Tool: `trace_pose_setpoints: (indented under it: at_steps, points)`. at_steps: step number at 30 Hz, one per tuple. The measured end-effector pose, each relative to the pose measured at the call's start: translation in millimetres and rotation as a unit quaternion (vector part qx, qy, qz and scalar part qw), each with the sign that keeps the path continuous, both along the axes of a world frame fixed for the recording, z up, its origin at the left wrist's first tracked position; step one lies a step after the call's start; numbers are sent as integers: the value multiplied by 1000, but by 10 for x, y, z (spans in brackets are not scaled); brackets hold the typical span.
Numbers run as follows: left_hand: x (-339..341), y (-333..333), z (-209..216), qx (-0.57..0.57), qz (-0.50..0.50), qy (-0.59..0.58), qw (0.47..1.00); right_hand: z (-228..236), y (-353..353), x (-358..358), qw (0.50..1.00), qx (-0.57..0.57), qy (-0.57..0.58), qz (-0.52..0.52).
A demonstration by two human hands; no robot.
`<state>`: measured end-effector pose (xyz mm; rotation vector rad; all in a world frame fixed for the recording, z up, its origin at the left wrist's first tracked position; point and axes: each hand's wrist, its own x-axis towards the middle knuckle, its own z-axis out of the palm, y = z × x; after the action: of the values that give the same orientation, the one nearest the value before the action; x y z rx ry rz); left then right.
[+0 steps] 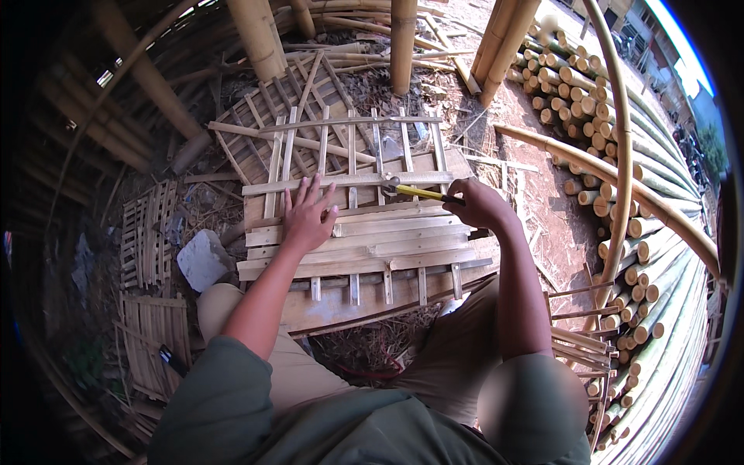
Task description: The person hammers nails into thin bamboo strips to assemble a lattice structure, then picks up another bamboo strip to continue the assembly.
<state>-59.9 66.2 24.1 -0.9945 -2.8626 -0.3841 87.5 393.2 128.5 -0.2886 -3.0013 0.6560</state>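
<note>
Dark green shirt [333,430] nearest, left hand [308,215] resting on a slatted frame [403,253], fingers spread apart, frame across the worktop [341,314] and past its far edge, right hand [482,206] clamped on a yellow-handled hammer [418,192] toward the far right corner.

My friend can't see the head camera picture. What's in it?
A person's right hand grips a yellow-handled hammer at a pale slatted frame, while the left hand lies spread on it. Cut bamboo poles lie piled at right.
</note>
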Motion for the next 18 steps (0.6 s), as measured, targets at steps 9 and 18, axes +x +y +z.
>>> trace_pose_setpoints:
  at_steps: [9,18]
  points:
    - [44,10,54,11,25,-3,1000,705,-318,-247,987,131,-17,91]
    - [70,54,75,9,30,-7,999,205,25,-255,986,139,-53,78]
